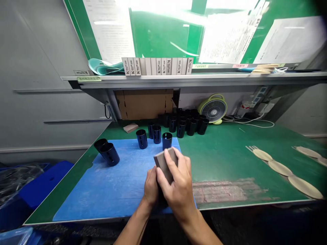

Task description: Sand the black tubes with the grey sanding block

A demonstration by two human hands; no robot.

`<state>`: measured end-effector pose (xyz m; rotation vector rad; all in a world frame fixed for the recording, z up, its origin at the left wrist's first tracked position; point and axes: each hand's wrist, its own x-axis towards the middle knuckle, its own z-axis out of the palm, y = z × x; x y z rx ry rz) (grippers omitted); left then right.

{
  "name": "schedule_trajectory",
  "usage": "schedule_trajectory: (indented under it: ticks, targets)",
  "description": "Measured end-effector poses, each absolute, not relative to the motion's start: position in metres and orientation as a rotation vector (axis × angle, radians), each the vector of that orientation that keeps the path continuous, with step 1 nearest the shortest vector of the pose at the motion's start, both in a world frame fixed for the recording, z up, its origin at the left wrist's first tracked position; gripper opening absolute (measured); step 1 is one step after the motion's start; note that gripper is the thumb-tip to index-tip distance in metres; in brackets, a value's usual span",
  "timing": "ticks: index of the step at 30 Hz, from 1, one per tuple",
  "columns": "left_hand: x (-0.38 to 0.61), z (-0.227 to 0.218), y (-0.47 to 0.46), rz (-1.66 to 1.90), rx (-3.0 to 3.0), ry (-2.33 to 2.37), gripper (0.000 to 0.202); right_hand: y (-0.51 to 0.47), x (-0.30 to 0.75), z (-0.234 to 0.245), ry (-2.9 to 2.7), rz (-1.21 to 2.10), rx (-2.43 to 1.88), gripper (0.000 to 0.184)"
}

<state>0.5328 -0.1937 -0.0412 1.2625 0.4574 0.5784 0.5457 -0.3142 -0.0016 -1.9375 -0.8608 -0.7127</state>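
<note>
In my right hand [178, 183] is a grey-brown sanding block [166, 163], gripped between thumb and fingers and tilted up. Close beside it, my left hand [151, 187] is closed around a dark cylinder [161, 199], mostly hidden by both hands. The block lies against or just above this cylinder; its contact is covered by my fingers. On the blue mat [122, 180] stand several glossy dark-blue cylinders, among them one cylinder [167, 140] just beyond my hands. At the mat's left edge, another cylinder [109, 154] leans against a second one [100, 144].
More dark cylinders [192, 126] crowd the back of the green table [217, 149], near a green fan [213, 109]. A spare sanding block [130, 128] lies back left. Labelled blocks [157, 66] line the shelf. Fork-ended strips with oval pads [279, 168] lie right.
</note>
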Motion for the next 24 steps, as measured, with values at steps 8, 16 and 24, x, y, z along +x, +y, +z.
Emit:
schedule_trajectory:
  ticks: [8, 16, 24]
  targets:
    - [0.535, -0.038, -0.197, 0.518, 1.244, 0.418, 0.041, -0.326, 0.536, -0.037, -0.795, -0.710, -1.894, 0.063]
    - [0.537, -0.025, -0.202, 0.302, 0.962, 0.214, 0.048, -0.342, 0.585, -0.013, -0.475, -0.604, -1.807, 0.058]
    - [0.540, -0.041, -0.190, 0.571, 1.006, 0.539, 0.022, -0.308, 0.554, -0.015, -0.881, -0.627, -1.893, 0.065]
